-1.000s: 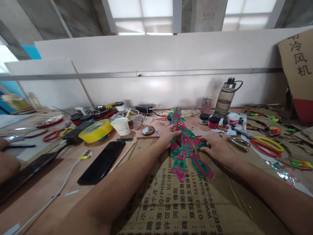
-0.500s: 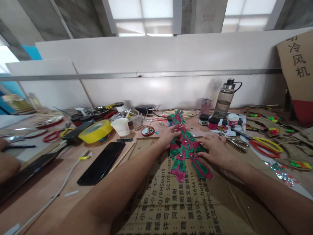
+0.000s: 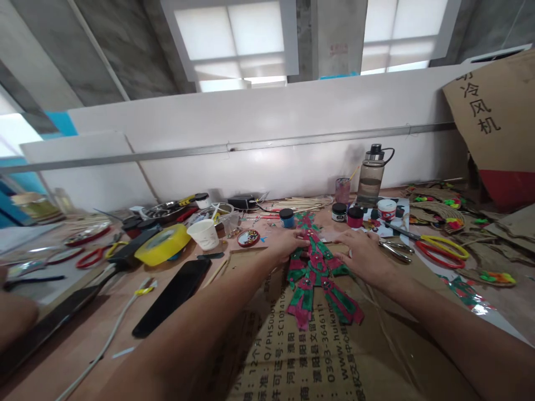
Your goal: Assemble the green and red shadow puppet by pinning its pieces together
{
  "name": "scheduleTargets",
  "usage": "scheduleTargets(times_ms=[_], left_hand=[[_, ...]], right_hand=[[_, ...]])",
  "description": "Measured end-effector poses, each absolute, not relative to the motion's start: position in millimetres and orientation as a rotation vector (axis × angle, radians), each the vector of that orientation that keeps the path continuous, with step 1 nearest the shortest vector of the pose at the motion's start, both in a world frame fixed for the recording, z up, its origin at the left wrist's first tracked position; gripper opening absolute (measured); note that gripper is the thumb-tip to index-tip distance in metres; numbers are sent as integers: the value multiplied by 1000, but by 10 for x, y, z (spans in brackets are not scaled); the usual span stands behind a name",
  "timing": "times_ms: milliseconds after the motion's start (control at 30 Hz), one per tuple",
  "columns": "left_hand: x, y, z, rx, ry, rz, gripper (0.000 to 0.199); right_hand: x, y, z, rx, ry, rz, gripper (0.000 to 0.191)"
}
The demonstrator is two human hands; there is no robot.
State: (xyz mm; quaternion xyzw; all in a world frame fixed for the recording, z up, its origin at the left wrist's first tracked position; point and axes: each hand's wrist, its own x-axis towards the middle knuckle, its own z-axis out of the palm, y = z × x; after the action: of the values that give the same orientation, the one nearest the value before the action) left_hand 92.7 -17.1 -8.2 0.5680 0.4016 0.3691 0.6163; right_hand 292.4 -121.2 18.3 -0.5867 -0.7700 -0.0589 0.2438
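Observation:
A flat jointed figure [image 3: 320, 266], painted green and magenta with small shiny metal fasteners at its joints, lies on a printed cardboard sheet [image 3: 267, 345]. My left hand [image 3: 286, 245] pinches the figure's upper left side, its thumb and fingertips closed at the edge. On the opposite side, my right hand [image 3: 363, 256] has curled fingers on the figure's upper right part. Both hands cover bits of the upper limbs. The two lower limbs point toward me, spread apart and uncovered.
Behind the figure stand a blue paint jar [image 3: 287, 218], other jars and a water bottle [image 3: 370, 179]. Pliers [image 3: 397, 250] and scissors [image 3: 443, 250] lie right. Left are a phone [image 3: 175, 295], yellow tape [image 3: 163, 245], a paper cup [image 3: 203, 234] and another person's hand [image 3: 16, 312].
The view has tilted upward. My right hand has shifted up along the figure, closer to my left hand. More of the blue paint jar now shows beside the figure's top.

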Motion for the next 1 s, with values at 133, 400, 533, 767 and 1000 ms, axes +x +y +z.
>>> scheduleTargets(times_ms=[133,400,533,767,1000], left_hand=[[934,-149,35,1534,1041,807,13],[946,-266,67,1725,1151,838,8],[879,-374,94,1789,1174,825,8],[639,-432,149,1797,1248,839,5],[466,-449,71,1770,1228,875,6]], right_hand=[[2950,-1168,113,-1596,-2148,-74,23],[2972,-1146,22,-1512,-2234,-34,22],[2970,-1137,-17,-1526,-2223,-66,21],[2959,-1163,82,-1590,-2233,29,22],[2987,-1162,49,-1637,-2196,-33,18]])
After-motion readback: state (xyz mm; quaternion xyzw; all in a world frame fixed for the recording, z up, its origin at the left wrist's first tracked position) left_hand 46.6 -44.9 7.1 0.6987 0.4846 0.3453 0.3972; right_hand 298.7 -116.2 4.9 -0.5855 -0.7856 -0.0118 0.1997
